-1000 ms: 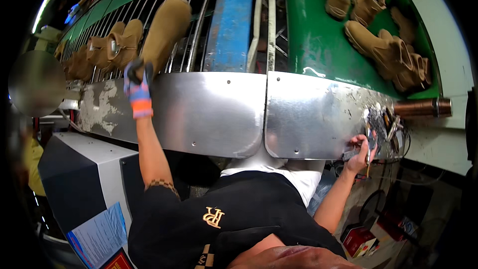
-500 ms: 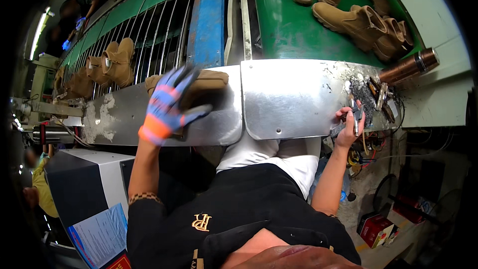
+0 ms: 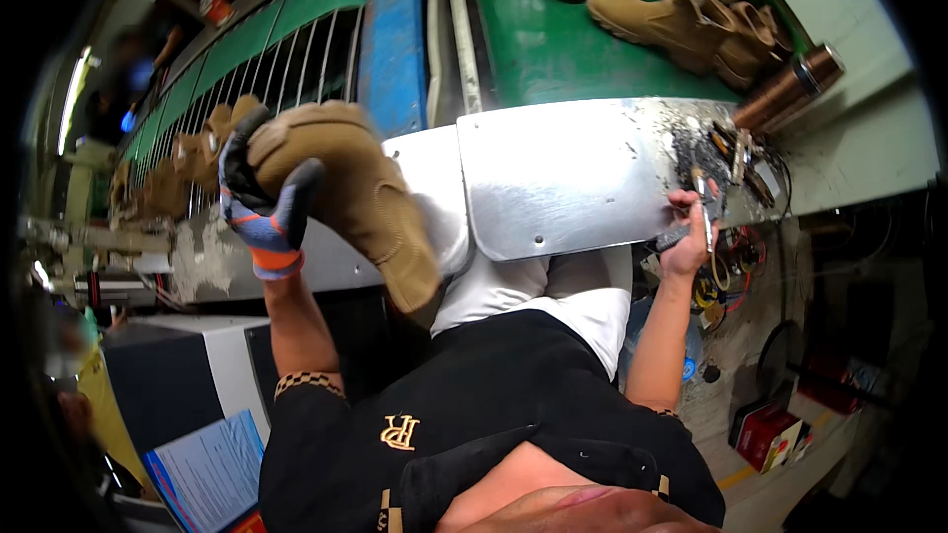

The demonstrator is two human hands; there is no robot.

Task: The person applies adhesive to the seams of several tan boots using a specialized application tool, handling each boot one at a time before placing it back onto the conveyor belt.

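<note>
My left hand [image 3: 272,207], in a blue and orange glove with dark fingertips, is closed round the toe end of a tan ankle boot [image 3: 370,188]. The boot is raised over the metal bench plate, its shaft slanting down toward my lap. Over the plate's right end, my bare right hand [image 3: 683,249] grips a small grey metal hand tool [image 3: 708,222]. Its exact kind is hard to make out, as my fingers cover part of it. Just beyond that hand are dark scraps [image 3: 703,153] and several small tools [image 3: 746,163].
The silver bench plate [image 3: 553,178] spans the front. Tan boots [image 3: 667,25] stand and lie on the green surface [image 3: 528,49]; others stand on the wire rack [image 3: 311,59] at left. A copper-coloured flask [image 3: 790,89] lies at right. Cables [image 3: 736,276] hang below. People are blurred far left.
My left hand has lifted the boot off the plate and turned it, toe in my grip and shaft toward me. My right hand keeps its tool. The whole view has shifted slightly.
</note>
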